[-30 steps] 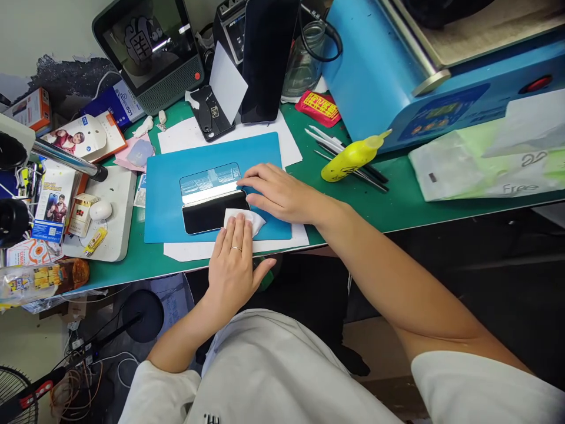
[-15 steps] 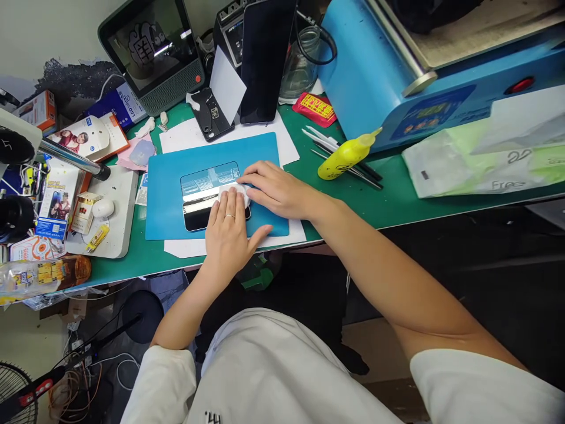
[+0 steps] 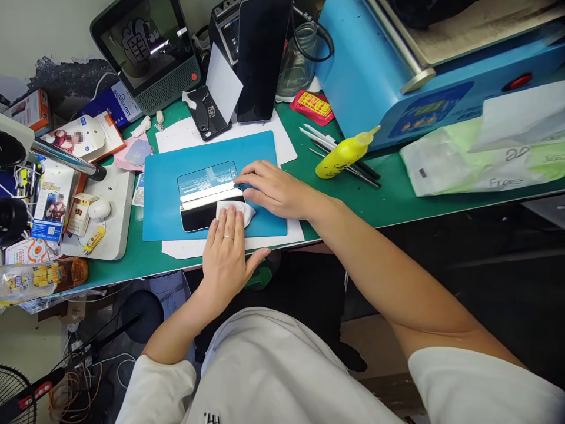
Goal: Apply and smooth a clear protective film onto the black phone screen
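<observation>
A black phone (image 3: 199, 197) lies flat on a blue mat (image 3: 164, 194), its glass reflecting a bright strip of light. My left hand (image 3: 227, 250) lies flat with fingers together, pressing a white wipe (image 3: 241, 210) onto the phone's near right corner. My right hand (image 3: 276, 189) rests on the mat at the phone's right edge, fingers stretched, fingertips touching the phone's side.
A yellow squeeze bottle (image 3: 342, 156) and thin tools (image 3: 324, 141) lie right of the mat. A big blue machine (image 3: 397, 65) and plastic bags (image 3: 477, 159) fill the right. A small screen (image 3: 145, 50), an upright dark phone (image 3: 260, 59), boxes and a white tray (image 3: 115, 218) crowd the left.
My left hand slid the wipe up the phone's glass, then back toward the near edge. My right hand stayed at the phone's right side.
</observation>
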The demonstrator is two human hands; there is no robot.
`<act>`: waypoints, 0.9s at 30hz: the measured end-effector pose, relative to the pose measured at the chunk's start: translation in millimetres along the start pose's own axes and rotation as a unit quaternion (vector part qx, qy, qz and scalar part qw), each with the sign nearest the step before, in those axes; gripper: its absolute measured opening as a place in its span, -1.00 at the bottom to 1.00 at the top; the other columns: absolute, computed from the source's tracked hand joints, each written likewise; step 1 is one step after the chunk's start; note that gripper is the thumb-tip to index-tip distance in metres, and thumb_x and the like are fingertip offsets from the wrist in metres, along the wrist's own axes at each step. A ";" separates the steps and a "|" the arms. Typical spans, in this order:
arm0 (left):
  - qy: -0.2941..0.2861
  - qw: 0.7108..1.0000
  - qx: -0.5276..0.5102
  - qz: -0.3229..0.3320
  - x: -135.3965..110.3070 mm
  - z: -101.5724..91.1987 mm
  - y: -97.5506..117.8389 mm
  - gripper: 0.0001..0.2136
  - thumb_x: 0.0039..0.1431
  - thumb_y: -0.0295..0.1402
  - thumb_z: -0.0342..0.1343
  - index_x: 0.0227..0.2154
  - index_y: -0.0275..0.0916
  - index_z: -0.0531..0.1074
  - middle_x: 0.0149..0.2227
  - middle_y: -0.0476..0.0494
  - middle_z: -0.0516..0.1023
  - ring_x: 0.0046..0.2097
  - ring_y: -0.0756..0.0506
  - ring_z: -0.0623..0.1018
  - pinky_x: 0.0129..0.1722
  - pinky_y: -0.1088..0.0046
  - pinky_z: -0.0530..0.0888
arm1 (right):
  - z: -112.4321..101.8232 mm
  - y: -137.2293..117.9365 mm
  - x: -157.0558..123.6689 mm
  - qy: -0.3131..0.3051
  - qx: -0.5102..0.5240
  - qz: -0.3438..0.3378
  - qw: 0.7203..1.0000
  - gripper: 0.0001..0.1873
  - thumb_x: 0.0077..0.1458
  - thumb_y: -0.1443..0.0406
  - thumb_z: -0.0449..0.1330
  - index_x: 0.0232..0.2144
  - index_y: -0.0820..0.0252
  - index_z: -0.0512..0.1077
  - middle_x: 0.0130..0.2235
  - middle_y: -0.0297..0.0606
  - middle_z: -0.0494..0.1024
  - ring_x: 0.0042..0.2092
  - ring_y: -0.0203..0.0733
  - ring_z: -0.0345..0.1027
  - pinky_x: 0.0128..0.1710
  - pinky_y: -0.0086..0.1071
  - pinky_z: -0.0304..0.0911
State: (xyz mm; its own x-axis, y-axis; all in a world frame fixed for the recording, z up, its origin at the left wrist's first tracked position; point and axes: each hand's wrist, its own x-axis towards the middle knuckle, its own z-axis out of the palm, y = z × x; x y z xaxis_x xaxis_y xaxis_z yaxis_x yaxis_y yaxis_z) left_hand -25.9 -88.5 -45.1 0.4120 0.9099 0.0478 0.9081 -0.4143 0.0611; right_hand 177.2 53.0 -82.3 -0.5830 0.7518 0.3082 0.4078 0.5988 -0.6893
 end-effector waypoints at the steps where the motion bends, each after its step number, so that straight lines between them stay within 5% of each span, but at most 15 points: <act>1: -0.004 1.000 0.001 0.004 -3.5 -1.2 0.5 -0.18 0.59 0.13 -0.07 0.57 -0.51 0.14 0.57 -0.58 0.22 0.62 -0.43 0.21 0.58 -0.11 0.25 | 0.2 0.2 -0.2 0.005 0.004 0.000 1.000 -0.24 0.53 -0.22 -0.14 0.23 0.13 0.57 0.15 0.08 0.57 0.14 0.25 0.41 0.21 0.21 0.34; 6: -0.003 1.000 0.004 0.015 -8.3 -3.7 4.3 -0.20 0.60 0.11 -0.05 0.53 -0.56 0.21 0.56 -0.60 0.24 0.60 -0.43 0.26 0.56 -0.08 0.29 | -1.8 -1.0 -0.9 0.004 0.013 0.005 1.000 -0.14 0.49 -0.30 -0.19 0.21 0.13 0.59 0.12 0.08 0.57 0.12 0.23 0.42 0.19 0.20 0.36; 12: 0.005 1.000 -0.012 -0.005 10.1 0.3 -0.4 -0.19 0.59 0.14 -0.06 0.53 -0.52 0.22 0.57 -0.58 0.23 0.61 -0.44 0.23 0.58 -0.10 0.24 | -10.6 -7.5 -0.2 -0.035 -0.014 0.008 0.999 -0.50 0.50 0.05 0.04 0.21 0.16 0.58 0.16 0.08 0.56 0.16 0.27 0.41 0.22 0.25 0.36; 16: 0.003 1.000 -0.020 -0.018 24.8 -0.7 -11.9 -0.21 0.60 0.12 -0.07 0.55 -0.48 0.20 0.58 -0.56 0.22 0.62 -0.44 0.22 0.59 -0.13 0.21 | -11.4 -8.7 0.3 -0.042 -0.020 0.004 0.999 -0.51 0.41 0.13 0.12 0.23 0.20 0.56 0.18 0.11 0.54 0.18 0.29 0.41 0.23 0.26 0.37; 22: -0.006 0.999 -0.022 -0.037 37.2 -4.3 -25.7 -0.25 0.61 0.09 -0.07 0.56 -0.43 0.20 0.59 -0.53 0.21 0.63 -0.42 0.20 0.60 -0.15 0.16 | -11.4 -8.0 0.7 -0.052 -0.019 0.001 0.998 -0.44 0.35 0.05 0.23 0.26 0.19 0.55 0.19 0.10 0.52 0.19 0.32 0.39 0.24 0.26 0.35; 27: 0.002 0.999 -0.021 -0.043 34.3 -2.2 -23.2 -0.24 0.62 0.08 -0.09 0.55 -0.50 0.18 0.58 -0.59 0.20 0.63 -0.42 0.20 0.59 -0.15 0.18 | -11.3 -4.4 1.2 -0.068 -0.028 -0.014 0.997 -0.17 0.24 -0.19 0.35 0.31 0.25 0.51 0.24 0.17 0.50 0.20 0.37 0.35 0.26 0.28 0.30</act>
State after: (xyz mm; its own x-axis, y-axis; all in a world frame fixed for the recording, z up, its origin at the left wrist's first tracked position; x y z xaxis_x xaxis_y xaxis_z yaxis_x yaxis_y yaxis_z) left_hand -33.0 -47.7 -42.6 0.3316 0.9424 0.0451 0.9363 -0.3346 0.1072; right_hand 182.7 54.4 -71.5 -0.6835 0.6922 0.2317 0.4268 0.6365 -0.6425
